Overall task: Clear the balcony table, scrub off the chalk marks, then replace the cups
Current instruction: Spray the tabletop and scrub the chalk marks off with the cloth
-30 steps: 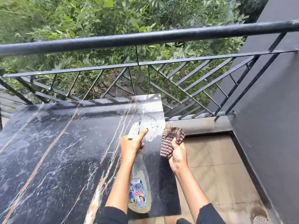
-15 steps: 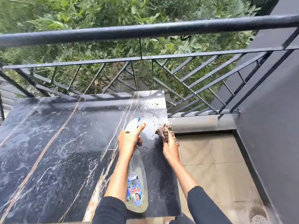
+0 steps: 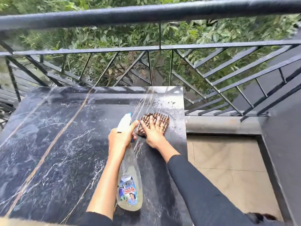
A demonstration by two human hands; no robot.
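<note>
Cloth pressed on wet marble table [image 3: 48, 144]

Right hand [image 3: 153, 131] lies flat, fingers spread, on the striped cloth [image 3: 160, 119]; left hand [image 3: 120, 137] is wrapped around the spray bottle [image 3: 129, 185] neck.

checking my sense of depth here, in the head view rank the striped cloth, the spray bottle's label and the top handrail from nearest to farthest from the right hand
1. striped cloth: directly under the right hand, pressed on the table's far right corner.
2. spray bottle's label: low on the bottle, toward the person, left of the right forearm.
3. top handrail: beyond the table's far edge.
</note>
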